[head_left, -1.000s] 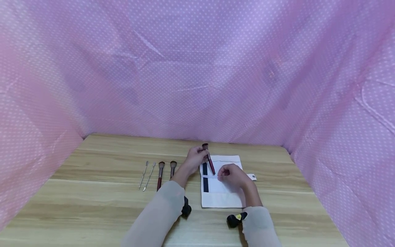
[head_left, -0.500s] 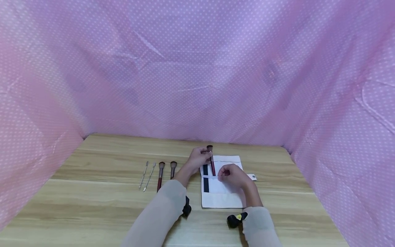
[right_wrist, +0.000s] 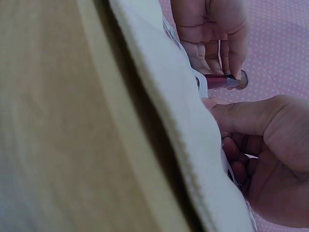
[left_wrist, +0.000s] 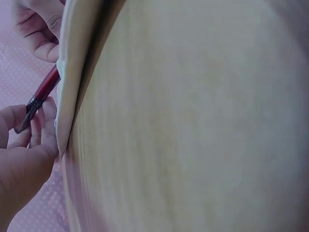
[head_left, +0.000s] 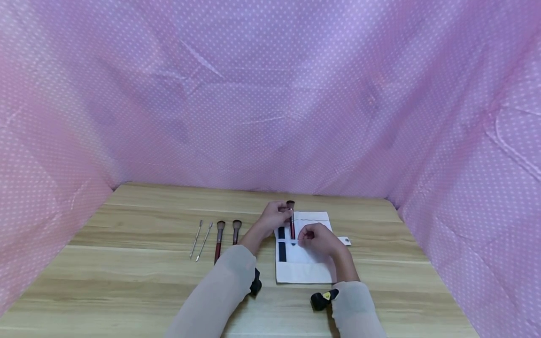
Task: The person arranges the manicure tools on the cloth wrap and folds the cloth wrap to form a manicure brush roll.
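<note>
Left hand pinches brush at a white case

Nearest are two pale sleeves, each with a dark wrist device beside its cuff, reaching across the wood-grain table. Past them lies the case, spread flat, its near edge a plain band of fabric. A dark strip runs along its left side, and a small tab with a round snap sticks out at the right. The right hand, fingers curled, pinches the white elastic band that crosses the middle of the case. The brush's red handle passes under that band, just left of the right hand's fingertips. Slightly farther on, the left hand's thumb and fingers hold the brush close to its dark bristles, which point toward the far side of the table. Left of the case, two more brushes lie side by side, both partly hidden by the left arm, and beyond them to the left two thin metal tools. Behind the table's far edge hangs pink dotted cloth, wrinkled, rising on three sides
</note>
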`<state>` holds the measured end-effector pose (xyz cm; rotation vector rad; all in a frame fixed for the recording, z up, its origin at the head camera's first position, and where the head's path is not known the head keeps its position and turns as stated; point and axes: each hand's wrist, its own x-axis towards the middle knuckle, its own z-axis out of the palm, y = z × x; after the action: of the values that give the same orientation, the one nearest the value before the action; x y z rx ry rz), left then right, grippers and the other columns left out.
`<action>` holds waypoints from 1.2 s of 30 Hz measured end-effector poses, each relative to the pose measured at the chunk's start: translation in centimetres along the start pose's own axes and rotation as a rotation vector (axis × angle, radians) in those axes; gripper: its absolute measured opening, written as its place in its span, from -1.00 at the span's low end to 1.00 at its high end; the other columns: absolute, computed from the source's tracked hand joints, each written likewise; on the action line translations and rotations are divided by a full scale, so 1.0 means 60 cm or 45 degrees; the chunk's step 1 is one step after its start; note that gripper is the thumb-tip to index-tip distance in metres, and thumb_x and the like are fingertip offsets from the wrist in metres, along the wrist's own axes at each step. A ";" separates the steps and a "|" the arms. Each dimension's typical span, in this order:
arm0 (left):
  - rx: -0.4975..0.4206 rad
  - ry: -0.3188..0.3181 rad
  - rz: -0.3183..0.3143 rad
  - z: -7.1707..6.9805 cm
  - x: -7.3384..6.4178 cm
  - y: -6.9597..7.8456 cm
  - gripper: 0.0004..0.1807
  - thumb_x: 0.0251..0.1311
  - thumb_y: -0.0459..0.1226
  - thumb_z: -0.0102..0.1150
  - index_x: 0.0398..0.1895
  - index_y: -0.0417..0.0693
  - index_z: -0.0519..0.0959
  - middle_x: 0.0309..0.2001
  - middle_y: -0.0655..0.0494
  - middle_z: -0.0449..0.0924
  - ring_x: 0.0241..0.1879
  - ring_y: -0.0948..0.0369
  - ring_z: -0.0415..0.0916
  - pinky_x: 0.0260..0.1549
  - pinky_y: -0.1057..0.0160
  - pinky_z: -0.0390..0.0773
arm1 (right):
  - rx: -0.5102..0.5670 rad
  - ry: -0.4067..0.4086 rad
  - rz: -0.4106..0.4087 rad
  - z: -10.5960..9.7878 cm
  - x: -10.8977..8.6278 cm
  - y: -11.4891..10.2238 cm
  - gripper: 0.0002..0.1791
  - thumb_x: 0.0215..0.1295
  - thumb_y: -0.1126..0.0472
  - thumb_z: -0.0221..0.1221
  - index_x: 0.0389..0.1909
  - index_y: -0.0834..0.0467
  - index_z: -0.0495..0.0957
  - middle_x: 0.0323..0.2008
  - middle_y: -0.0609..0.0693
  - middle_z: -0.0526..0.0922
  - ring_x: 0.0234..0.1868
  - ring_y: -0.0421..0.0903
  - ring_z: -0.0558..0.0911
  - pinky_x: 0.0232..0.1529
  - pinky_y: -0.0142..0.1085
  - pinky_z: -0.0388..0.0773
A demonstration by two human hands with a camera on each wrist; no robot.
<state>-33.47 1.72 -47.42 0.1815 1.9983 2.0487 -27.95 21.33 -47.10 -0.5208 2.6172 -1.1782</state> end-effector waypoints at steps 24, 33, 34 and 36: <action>0.430 0.000 0.111 0.000 -0.010 0.010 -0.66 0.33 -0.41 0.26 0.15 -0.20 0.59 -0.04 0.00 0.58 -0.15 0.13 0.57 -0.27 0.27 0.67 | 0.014 -0.013 -0.030 0.001 0.001 0.007 -0.75 0.33 0.52 0.11 -0.36 0.15 0.66 -0.39 -0.07 0.63 -0.29 -0.13 0.55 -0.17 -0.32 0.50; 0.664 -0.034 0.176 -0.002 -0.019 0.023 -0.78 0.29 -0.43 0.31 -0.02 -0.21 0.69 -0.21 0.05 0.64 -0.25 0.18 0.56 -0.27 0.29 0.64 | 0.030 -0.007 -0.025 -0.001 0.002 0.002 -0.80 0.35 0.50 0.14 -0.34 0.17 0.65 -0.38 -0.05 0.62 -0.28 -0.11 0.54 -0.13 -0.27 0.49; 0.692 -0.048 0.174 -0.002 -0.020 0.023 -0.78 0.29 -0.43 0.31 -0.01 -0.21 0.69 -0.21 0.06 0.64 -0.24 0.18 0.55 -0.23 0.27 0.63 | 0.033 -0.006 -0.028 -0.001 0.002 0.001 -0.79 0.34 0.51 0.13 -0.34 0.18 0.65 -0.38 -0.05 0.62 -0.28 -0.11 0.54 -0.13 -0.26 0.49; 0.736 -0.075 0.164 -0.003 -0.022 0.024 -0.76 0.29 -0.41 0.32 0.00 -0.19 0.69 -0.20 0.08 0.64 -0.20 0.18 0.55 -0.16 0.25 0.61 | 0.037 -0.006 -0.021 -0.001 0.002 -0.001 -0.78 0.33 0.52 0.12 -0.35 0.18 0.65 -0.38 -0.05 0.62 -0.28 -0.11 0.54 -0.13 -0.27 0.49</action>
<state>-32.43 1.16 -45.89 0.4856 2.5415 1.4492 -28.06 21.28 -47.04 -0.5394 2.5931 -1.2162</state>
